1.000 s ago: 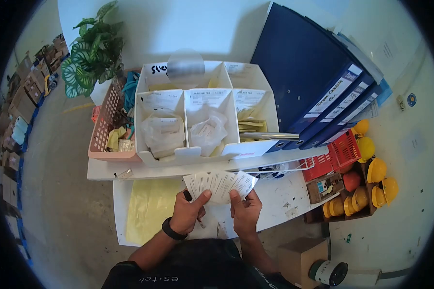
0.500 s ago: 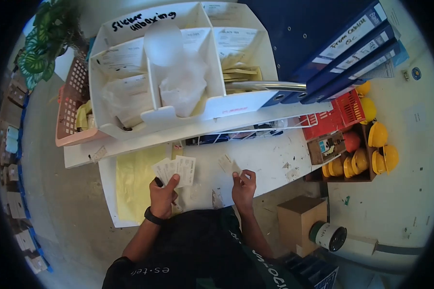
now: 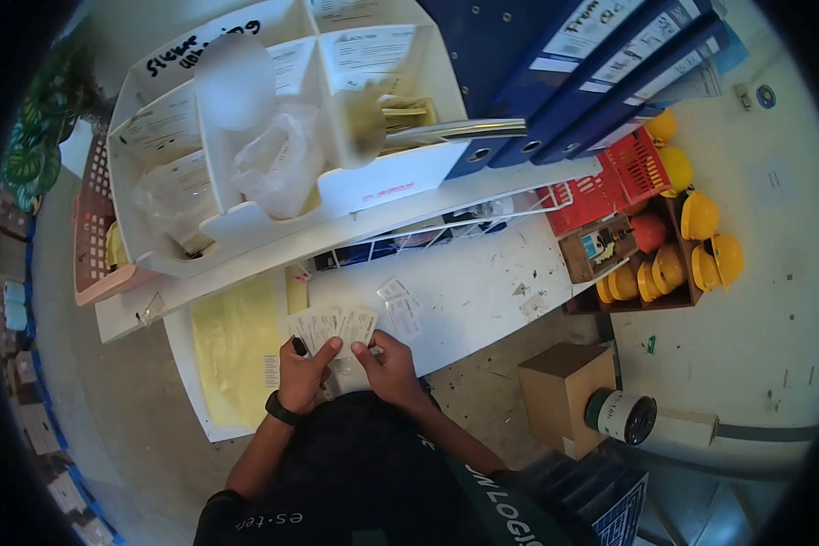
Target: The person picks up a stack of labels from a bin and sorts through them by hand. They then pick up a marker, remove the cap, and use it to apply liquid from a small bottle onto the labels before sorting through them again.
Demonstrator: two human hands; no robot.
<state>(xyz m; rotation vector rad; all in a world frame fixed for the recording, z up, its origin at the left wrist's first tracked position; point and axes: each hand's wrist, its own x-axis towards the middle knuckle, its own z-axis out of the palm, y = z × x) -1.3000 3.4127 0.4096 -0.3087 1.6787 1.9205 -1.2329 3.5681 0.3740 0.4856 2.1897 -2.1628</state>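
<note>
My left hand (image 3: 304, 375) is closed around a fan of small white printed labels (image 3: 316, 328), its thumb pressing on their lower edge. A black marker (image 3: 298, 346) also sticks out from that hand. Beside it, my right hand (image 3: 389, 369) pinches the right side of the same fan between thumb and fingers. Just beyond my right hand, more printed labels (image 3: 400, 308) lie on the white table (image 3: 469, 296). Left of my hands, a yellow sheet (image 3: 232, 350) covers part of the tabletop.
Above the table, a shelf (image 3: 337, 229) carries a white divided organizer (image 3: 373, 187) with labels and plastic bags, blue binders (image 3: 555, 100) and a pink basket (image 3: 91, 237). Yellow helmets (image 3: 699, 216) and a red basket (image 3: 619, 168) sit at right, a cardboard box (image 3: 569, 396) below.
My right hand has moved left from the loose label on the table to the fan in my left hand. The view has turned, so the shelf appears further left.
</note>
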